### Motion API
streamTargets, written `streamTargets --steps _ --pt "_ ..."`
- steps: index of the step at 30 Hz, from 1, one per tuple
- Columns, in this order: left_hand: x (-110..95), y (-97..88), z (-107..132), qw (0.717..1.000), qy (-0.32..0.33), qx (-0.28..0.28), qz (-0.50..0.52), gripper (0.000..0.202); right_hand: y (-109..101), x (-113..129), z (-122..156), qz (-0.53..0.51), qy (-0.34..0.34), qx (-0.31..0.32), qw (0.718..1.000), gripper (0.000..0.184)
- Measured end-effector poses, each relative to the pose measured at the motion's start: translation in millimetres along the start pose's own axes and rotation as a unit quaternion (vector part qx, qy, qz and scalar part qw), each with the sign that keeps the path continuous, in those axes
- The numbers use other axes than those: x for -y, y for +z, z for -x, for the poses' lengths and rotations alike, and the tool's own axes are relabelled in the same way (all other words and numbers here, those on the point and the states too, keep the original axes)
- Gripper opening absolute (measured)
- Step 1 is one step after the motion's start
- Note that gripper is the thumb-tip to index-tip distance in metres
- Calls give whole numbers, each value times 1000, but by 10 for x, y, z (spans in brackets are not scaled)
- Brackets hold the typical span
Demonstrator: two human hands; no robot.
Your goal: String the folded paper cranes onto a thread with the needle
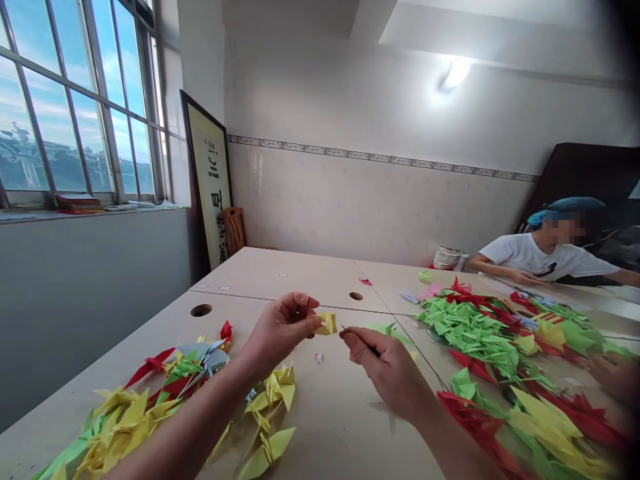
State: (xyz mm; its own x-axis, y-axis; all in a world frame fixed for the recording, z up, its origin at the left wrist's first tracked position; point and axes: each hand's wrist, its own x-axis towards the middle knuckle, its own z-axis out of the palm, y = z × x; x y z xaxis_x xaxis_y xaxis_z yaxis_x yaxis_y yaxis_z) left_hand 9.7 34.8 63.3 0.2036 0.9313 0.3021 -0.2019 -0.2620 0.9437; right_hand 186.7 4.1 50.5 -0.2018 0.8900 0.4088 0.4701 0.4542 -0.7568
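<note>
Head view: the left hand point(280, 328) grip is pinched shut on a folded yellow paper piece point(326, 324) above the counter point(335, 427) (light, crushable; hold by its folded edges), the right hand point(385, 365) pinching a thin dark needle point(345, 330) just beside it.

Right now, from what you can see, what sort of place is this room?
Probably a shared paper-craft workroom: a long table heaped with folded paper cranes, another person working at it, and framed calligraphy leaning against the wall.
</note>
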Motion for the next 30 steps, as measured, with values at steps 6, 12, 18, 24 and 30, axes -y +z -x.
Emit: streamTargets --steps 6,12,18,24,30 --pt "21 87 28 996 -12 -72 55 29 32 103 42 -87 19 44 995 28" --pt "74 171 71 996 -38 -52 62 40 131 85 51 -139 56 73 986 31" --pt "125 202 93 998 -7 5 -56 32 185 -22 18 -151 57 63 985 33" --pt "144 152 59 996 17 -23 -79 35 128 -51 13 -105 34 53 993 28" --pt "206 155 42 997 -7 -18 -74 35 86 -52 9 -75 -1 -81 994 29"
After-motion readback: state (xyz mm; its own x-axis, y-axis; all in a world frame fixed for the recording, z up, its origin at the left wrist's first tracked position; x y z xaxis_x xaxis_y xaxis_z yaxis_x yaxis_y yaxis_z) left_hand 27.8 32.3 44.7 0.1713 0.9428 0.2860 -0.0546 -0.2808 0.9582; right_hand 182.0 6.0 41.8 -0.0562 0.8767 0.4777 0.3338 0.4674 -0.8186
